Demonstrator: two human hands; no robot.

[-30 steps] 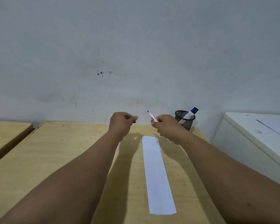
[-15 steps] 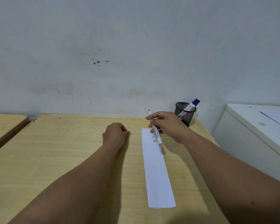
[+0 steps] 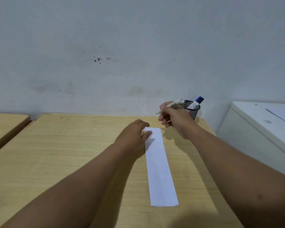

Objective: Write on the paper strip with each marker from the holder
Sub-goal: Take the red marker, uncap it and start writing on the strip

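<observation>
A long white paper strip [image 3: 160,167] lies lengthwise on the wooden desk [image 3: 72,145]. My left hand [image 3: 133,135] rests at the strip's far left corner with the thumb pressing on the paper. Its curled fingers are hidden, so I cannot see whether anything is inside them. My right hand [image 3: 176,120] hovers just beyond the strip's far end, gripping an uncapped white marker [image 3: 174,103] whose tip points down and to the left. Behind that hand stands a black mesh holder [image 3: 193,111] with a blue-capped marker [image 3: 198,101] leaning in it.
A grey wall rises right behind the desk. A white cabinet [image 3: 260,125] stands to the right, higher than the desk top. A second wooden desk [image 3: 5,122] sits to the left across a narrow gap.
My left hand has dropped from the air onto the desk and slid right onto the strip's corner. My right hand has turned the marker round so its tip points down and to the left.
</observation>
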